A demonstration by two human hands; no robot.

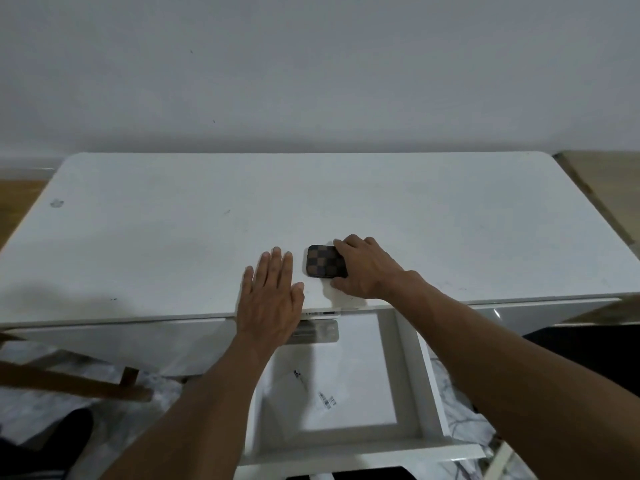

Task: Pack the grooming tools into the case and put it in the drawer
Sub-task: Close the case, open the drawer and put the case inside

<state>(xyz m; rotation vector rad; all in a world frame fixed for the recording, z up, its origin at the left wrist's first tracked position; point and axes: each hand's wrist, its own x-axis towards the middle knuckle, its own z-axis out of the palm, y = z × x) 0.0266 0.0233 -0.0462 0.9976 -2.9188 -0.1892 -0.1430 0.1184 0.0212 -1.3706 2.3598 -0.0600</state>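
Note:
A small closed case (323, 261) with a brown-and-black checker pattern lies flat on the white desk (173, 230), near its front edge. My right hand (367, 268) rests on the case's right side, fingers curled over its far corner and thumb at its near edge. My left hand (272, 296) lies flat and spread on the desk just left of the case, not touching it. Below the desk's front edge the white drawer (405, 358) stands pulled out. No loose grooming tools show on the desk.
Inside the drawer lie a clear plastic packet (320, 332) at the back and a sheet with printed labels (325, 396). A wooden chair frame (79, 379) stands at lower left. A wooden surface (602, 181) adjoins the desk on the right.

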